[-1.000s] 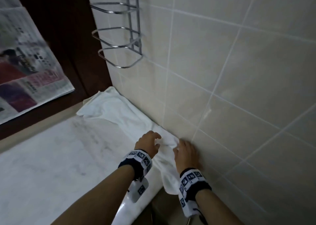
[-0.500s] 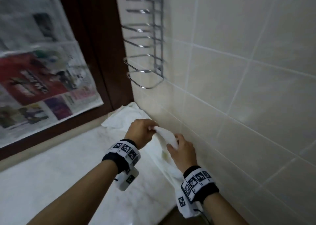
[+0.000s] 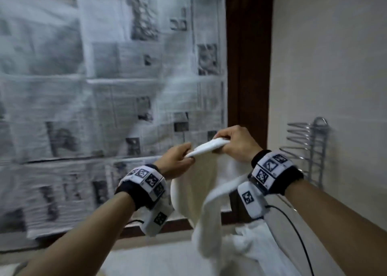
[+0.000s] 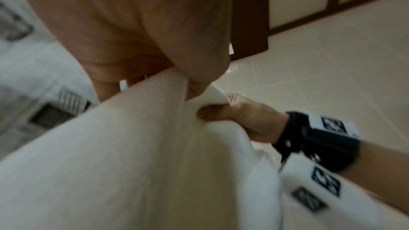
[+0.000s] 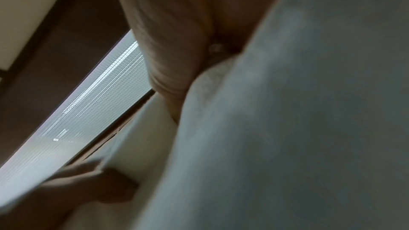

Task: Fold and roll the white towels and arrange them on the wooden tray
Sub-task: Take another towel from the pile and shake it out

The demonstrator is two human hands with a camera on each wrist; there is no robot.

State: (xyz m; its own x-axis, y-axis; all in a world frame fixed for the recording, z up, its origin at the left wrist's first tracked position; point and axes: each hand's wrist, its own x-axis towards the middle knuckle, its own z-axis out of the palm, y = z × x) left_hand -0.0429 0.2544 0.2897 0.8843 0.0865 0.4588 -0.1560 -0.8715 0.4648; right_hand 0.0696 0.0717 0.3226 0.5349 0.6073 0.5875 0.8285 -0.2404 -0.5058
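A white towel (image 3: pixel 204 183) hangs in the air from both my hands, its lower part trailing down to the pale counter (image 3: pixel 146 257). My left hand (image 3: pixel 178 160) pinches the towel's top edge on the left. My right hand (image 3: pixel 234 143) grips the same edge a little higher on the right, fingers curled over it. In the left wrist view the towel (image 4: pixel 132 163) fills the lower frame, with my left hand (image 4: pixel 155 32) above it and the right hand (image 4: pixel 234 114) holding its edge. The right wrist view is filled by blurred towel (image 5: pixel 287 128) and my right hand (image 5: pixel 172 32). No wooden tray is in view.
Newspaper sheets (image 3: pixel 104 87) cover a window behind my hands, framed in dark wood (image 3: pixel 247 66). A chrome wire rack (image 3: pixel 310 150) is fixed to the tiled wall (image 3: pixel 335 66) on the right. More white cloth (image 3: pixel 257 246) lies bunched on the counter by the wall.
Both hands have lifted the towel's end from the counter by the wall up to chest height. The head view has swung up and left toward the newspaper-covered window.
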